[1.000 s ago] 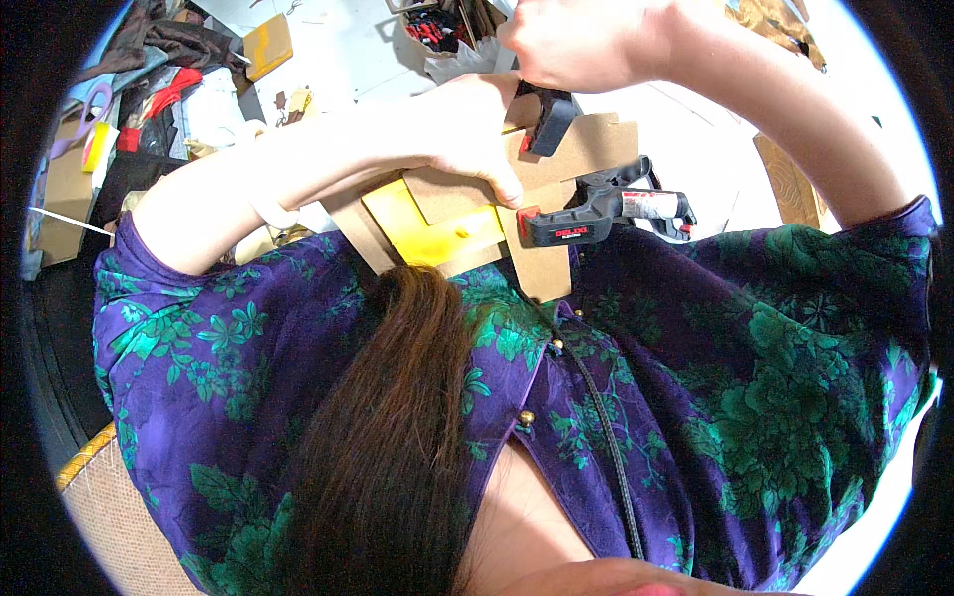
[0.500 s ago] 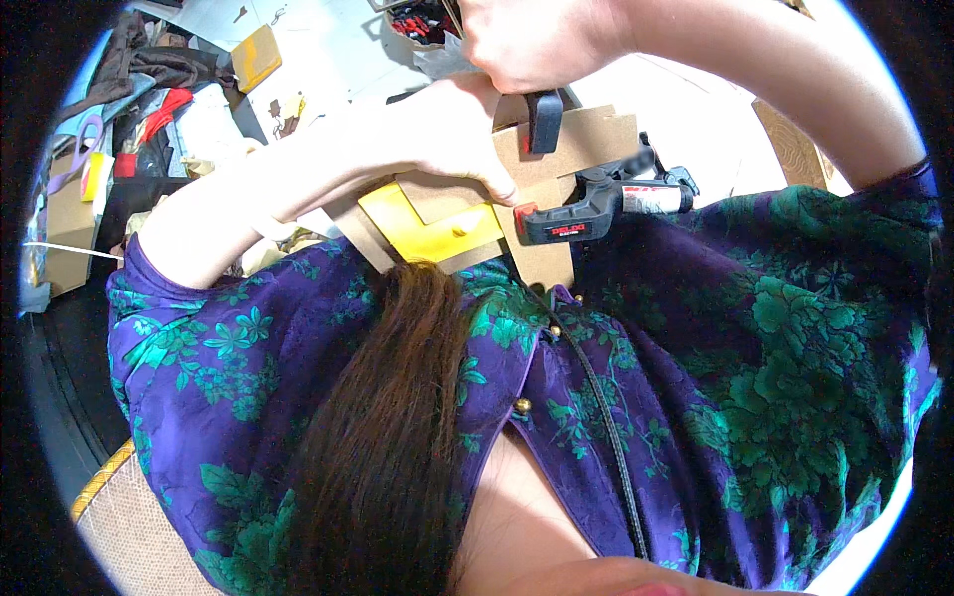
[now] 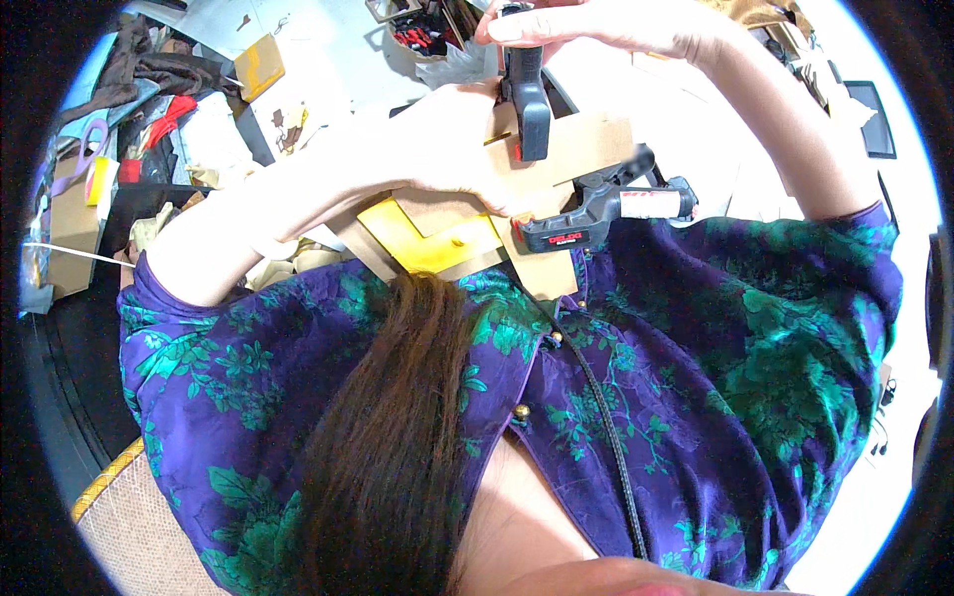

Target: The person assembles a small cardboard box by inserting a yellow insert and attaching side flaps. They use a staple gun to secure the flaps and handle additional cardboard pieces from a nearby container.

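Note:
Flat brown board pieces (image 3: pixel 591 139), cardboard or thin wood, are held together in front of my chest. My left hand (image 3: pixel 452 164) grips them from the left, its thumb across the front. A yellow L-shaped panel (image 3: pixel 437 238) lies on the pieces below this hand. One black bar clamp (image 3: pixel 527 104) stands upright over the top edge, its jaw pad on the board. My right hand (image 3: pixel 532 25) is closed round its upper end, fingers partly hidden. A second black clamp (image 3: pixel 566 233) bites the boards from the right, its red pad near my left thumb.
On the left lie scissors with purple handles (image 3: pixel 87 149), a yellow tape roll (image 3: pixel 99 181) and crumpled cloths (image 3: pixel 129 74). A yellowish block (image 3: pixel 260 68) rests on the pale surface beyond. A container of red and black items (image 3: pixel 422 38) stands at the top. A dark cord hangs down my front.
My right hand has turned and risen slightly on the upright clamp, its wrist swinging right, so more of the clamp body shows. The boards and the left hand stay nearly in place.

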